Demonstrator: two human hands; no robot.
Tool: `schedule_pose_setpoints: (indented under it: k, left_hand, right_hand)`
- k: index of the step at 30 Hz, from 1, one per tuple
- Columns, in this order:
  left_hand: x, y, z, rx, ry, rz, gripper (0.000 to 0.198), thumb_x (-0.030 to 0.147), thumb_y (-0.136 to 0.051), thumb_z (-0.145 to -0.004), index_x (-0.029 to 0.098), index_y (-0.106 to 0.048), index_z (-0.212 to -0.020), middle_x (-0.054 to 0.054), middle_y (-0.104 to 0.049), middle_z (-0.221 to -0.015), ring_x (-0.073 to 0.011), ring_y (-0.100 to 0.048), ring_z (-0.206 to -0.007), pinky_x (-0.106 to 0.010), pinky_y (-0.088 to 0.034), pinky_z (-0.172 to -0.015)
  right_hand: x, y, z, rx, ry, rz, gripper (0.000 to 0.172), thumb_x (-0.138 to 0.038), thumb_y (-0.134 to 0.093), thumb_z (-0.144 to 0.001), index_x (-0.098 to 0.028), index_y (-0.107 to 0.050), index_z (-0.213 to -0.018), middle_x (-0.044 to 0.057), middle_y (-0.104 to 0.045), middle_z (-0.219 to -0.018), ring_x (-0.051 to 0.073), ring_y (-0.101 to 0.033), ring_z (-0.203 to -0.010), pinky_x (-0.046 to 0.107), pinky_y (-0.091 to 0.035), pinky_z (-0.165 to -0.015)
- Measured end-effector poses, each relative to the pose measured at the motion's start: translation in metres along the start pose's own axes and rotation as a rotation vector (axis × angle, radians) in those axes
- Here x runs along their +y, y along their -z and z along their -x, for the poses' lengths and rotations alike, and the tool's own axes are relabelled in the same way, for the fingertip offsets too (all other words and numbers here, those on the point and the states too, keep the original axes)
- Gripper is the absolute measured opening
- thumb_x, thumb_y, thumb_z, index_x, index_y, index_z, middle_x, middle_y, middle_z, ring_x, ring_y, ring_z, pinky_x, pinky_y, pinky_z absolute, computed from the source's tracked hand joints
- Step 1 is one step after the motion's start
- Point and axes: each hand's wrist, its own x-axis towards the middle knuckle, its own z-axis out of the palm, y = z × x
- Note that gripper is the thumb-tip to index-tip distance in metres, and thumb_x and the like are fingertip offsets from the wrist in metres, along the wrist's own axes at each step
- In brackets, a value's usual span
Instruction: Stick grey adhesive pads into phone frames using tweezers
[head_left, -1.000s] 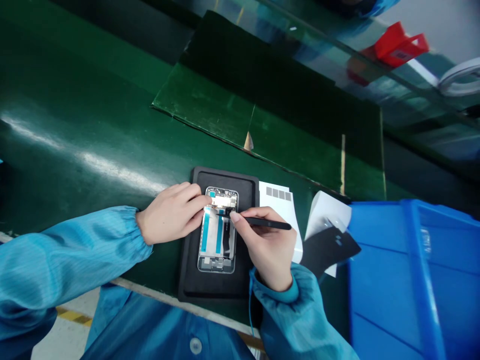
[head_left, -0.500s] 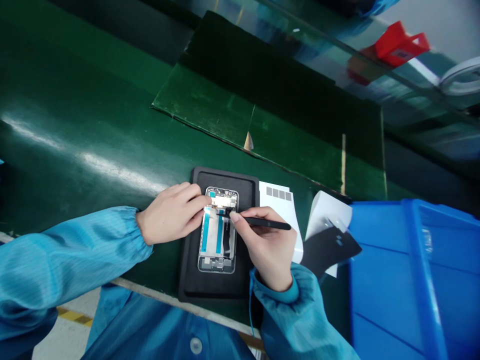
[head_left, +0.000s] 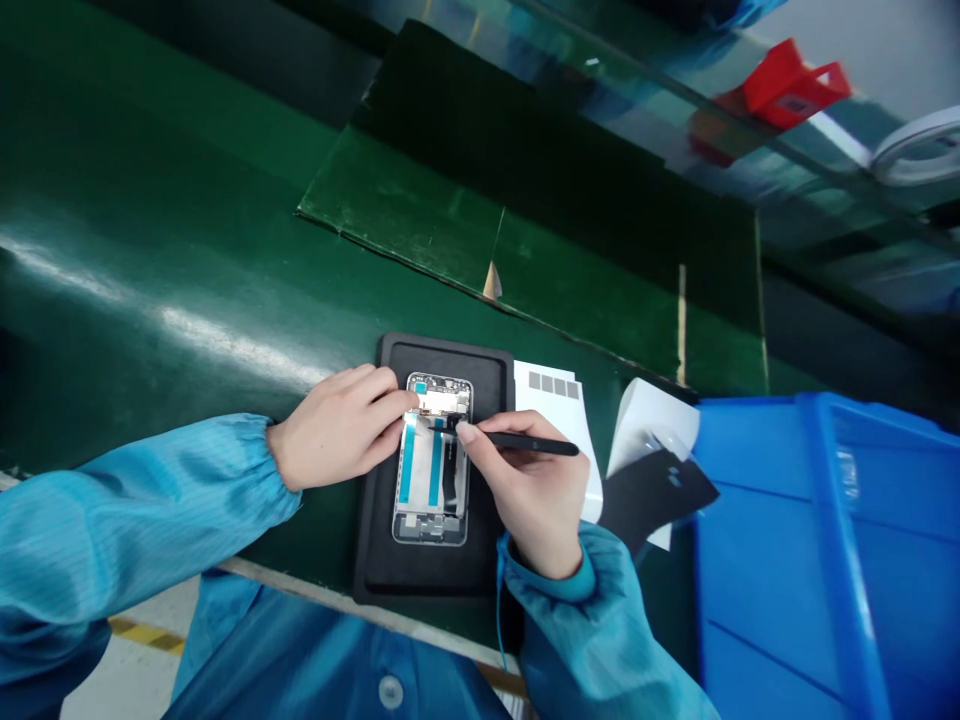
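Observation:
An opened smartphone (head_left: 427, 485) lies in a shallow black tray (head_left: 431, 578), its inner frame, circuit board and two blue strips showing. My left hand (head_left: 345, 425) is at the phone's upper left side, fingers curled in against its edge and the index fingertip on the circuit board. Black tweezers (head_left: 529, 443) are pinched in my right hand (head_left: 529, 490), which hovers over the phone's right side. Their tip points left, just below the circuit board. Whether the tip grips anything is too small to tell. A dark flex cable (head_left: 451, 475) runs down inside the phone.
White sheets with grey squares (head_left: 561, 420) lie right of the tray. Beyond them are a curled white sheet (head_left: 646, 415) and a black sheet (head_left: 656, 495). A blue bin (head_left: 757, 560) stands at the right. A raised green board (head_left: 525, 270) crosses the green bench behind.
The whole view has shifted slightly to the left. Both hands, the tweezers and the phone keep nearly the same positions relative to one another.

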Motion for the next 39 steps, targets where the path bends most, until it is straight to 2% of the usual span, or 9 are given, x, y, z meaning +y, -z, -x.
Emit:
schedule_pose_setpoints:
  k: [39]
  left_hand:
    - [0.0005,0.0008,0.0001,-0.002,-0.004,-0.003,0.024,0.024,-0.044,-0.098,0.015,-0.06,-0.113,-0.007,-0.056,-0.093,-0.021,-0.052,-0.083,-0.036,-0.047,-0.071]
  right_hand:
    - [0.0008,0.0013,0.0003,-0.013,0.001,0.048,0.017,-0.03,-0.081,-0.076,-0.02,-0.067,-0.075,-0.002,-0.064,-0.061,0.012,-0.056,-0.049,0.022,-0.046,-0.043]
